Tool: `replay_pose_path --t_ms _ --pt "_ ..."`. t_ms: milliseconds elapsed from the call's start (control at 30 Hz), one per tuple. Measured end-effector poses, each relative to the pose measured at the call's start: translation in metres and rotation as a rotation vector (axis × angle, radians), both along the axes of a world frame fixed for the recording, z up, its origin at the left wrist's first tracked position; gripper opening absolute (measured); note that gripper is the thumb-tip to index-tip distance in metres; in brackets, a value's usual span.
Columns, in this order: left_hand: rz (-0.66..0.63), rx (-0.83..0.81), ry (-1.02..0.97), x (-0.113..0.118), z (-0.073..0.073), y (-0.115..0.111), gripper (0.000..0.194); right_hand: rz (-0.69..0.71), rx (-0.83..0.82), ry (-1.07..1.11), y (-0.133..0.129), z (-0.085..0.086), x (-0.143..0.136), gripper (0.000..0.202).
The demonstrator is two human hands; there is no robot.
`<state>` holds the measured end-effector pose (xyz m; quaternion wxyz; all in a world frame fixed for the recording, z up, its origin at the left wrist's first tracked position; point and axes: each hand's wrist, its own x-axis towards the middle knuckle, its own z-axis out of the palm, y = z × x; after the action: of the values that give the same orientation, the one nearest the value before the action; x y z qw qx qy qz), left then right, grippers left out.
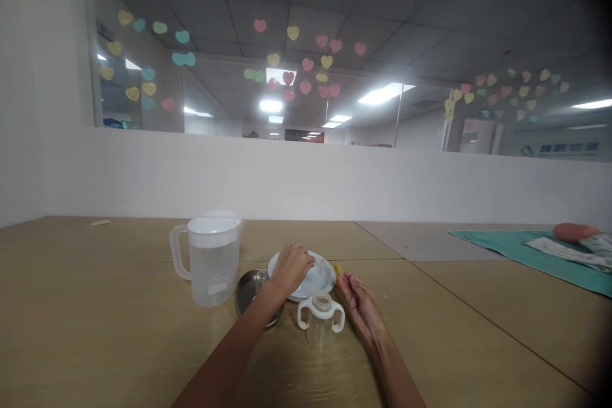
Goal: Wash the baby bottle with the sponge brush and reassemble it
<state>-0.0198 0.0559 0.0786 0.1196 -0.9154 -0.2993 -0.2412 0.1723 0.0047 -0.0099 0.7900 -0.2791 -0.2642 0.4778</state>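
Over the left part of a pale blue-white plate (pixel 313 288), my left hand (pixel 292 268) has its fingers pinched together. A small clear piece (pixel 320 264) shows at its fingertips; its kind is too small to make out. My right hand (pixel 361 306), just right of the plate, is closed on a thin yellow item (pixel 338 269), of which only the end shows. In front of the plate stands a clear baby bottle (pixel 319 328) upright, with two white handles and an uncovered mouth. Part of a round metal dish (pixel 246 293) is hidden behind my left forearm.
A translucent plastic pitcher (pixel 215 268) stands left of the metal dish. Far right lies a teal cloth (pixel 502 248) with a reddish-orange object (pixel 574 232) and patterned fabric on it. A white wall with windows rises behind the wooden table (pixel 119 319).
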Motion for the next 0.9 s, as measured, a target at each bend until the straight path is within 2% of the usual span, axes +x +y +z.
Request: replay_pose_path --t_ms 200,400,600,900 --pt "-0.013 -0.001 0.01 0.003 -0.001 0.001 0.024 -0.007 -0.008 -0.05 0.003 -0.006 0.005 0.014" --pt "0.028 -0.004 0.001 -0.004 0.002 0.002 0.026 0.054 -0.033 -0.08 0.002 -0.004 0.003 0.018" --pt "-0.026 -0.015 -0.013 -0.005 0.002 0.005 0.025 0.027 -0.04 -0.074 -0.001 -0.001 -0.001 0.018" --pt "-0.078 -0.032 -0.023 0.0 -0.001 0.003 0.027 0.108 -0.061 -0.127 -0.007 0.002 -0.011 0.028"
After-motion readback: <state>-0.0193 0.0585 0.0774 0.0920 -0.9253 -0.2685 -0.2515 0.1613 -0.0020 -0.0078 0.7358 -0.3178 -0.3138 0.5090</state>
